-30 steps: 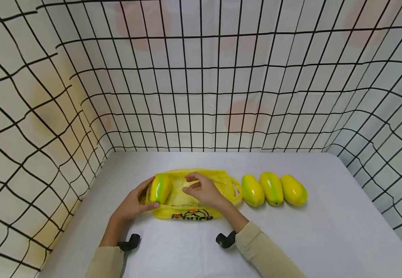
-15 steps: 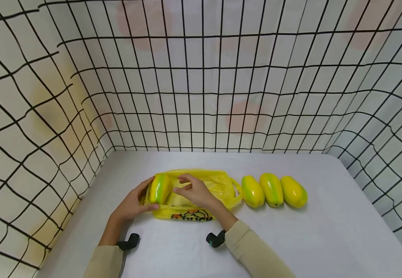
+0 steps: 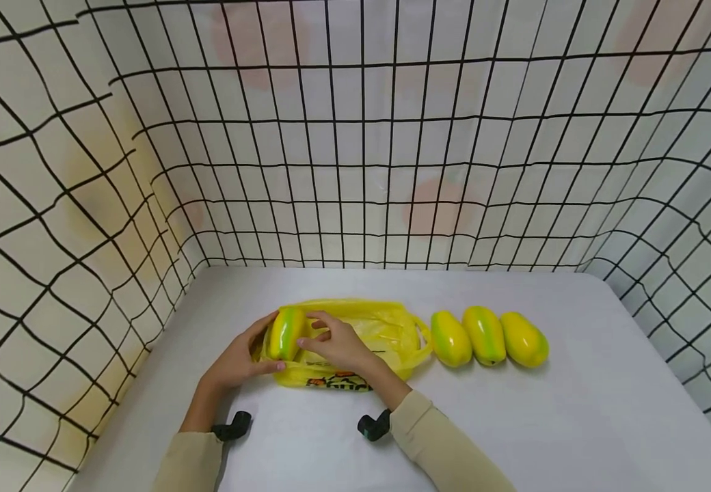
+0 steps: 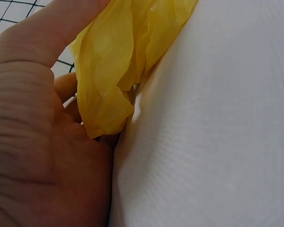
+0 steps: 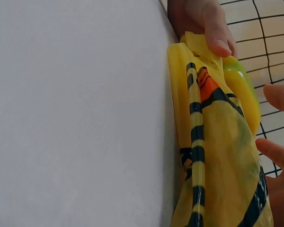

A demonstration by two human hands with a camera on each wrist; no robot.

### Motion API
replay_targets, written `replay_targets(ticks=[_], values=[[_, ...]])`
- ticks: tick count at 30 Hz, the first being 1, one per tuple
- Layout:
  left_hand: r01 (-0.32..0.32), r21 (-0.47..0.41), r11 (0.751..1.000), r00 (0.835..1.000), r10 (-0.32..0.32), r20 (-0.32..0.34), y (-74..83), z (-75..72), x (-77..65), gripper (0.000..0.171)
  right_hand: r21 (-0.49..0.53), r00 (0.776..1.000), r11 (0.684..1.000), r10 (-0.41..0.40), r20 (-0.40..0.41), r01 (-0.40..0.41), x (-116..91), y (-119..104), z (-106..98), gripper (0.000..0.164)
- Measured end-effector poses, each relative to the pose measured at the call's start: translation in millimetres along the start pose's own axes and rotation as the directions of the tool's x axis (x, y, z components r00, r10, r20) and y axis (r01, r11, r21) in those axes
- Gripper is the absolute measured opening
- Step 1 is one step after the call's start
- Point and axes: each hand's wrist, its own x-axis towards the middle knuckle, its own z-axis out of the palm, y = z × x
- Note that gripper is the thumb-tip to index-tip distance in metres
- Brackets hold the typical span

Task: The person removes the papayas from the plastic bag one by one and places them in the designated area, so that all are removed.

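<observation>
A yellow plastic bag lies flat on the white table, its mouth facing up and dark print on its near side. At its left end sits a glossy yellow fruit with green streaks, shaped like a papaya. My left hand holds the bag's left end, thumb at the near edge and fingers behind; yellow film fills its grasp. Over the bag, my right hand has its fingers spread, the tips right at the fruit's right side. The right wrist view shows a gap between its fingertips and the fruit.
Three similar fruits, a left one, a middle one and a right one, stand in a row right of the bag's handle. Black wire mesh walls the table at the back and both sides.
My right hand has moved left across the bag to the fruit at its left end. The left hand and the three fruits on the right stay put.
</observation>
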Motion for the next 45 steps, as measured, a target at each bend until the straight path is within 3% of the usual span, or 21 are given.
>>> replay_targets(ticks=[27,40,45], values=[[0.003,-0.02,1.0,1.0,-0.003,0.004,1.9,-2.9,0.0,0.108,-0.016,0.996,1.0,0.015,-0.093,-0.017,13,-13,29,0.096],[0.04,-0.052,0.998,0.999,-0.04,-0.005,4.5,-2.2,0.3,0.111,0.035,0.996,0.999,0.018,-0.086,-0.016,3,-11,11,0.091],[0.039,-0.049,0.998,0.999,-0.039,-0.007,4.7,-2.5,-0.3,0.102,0.052,0.995,0.999,0.02,-0.097,-0.015,-1,-3,1,0.092]])
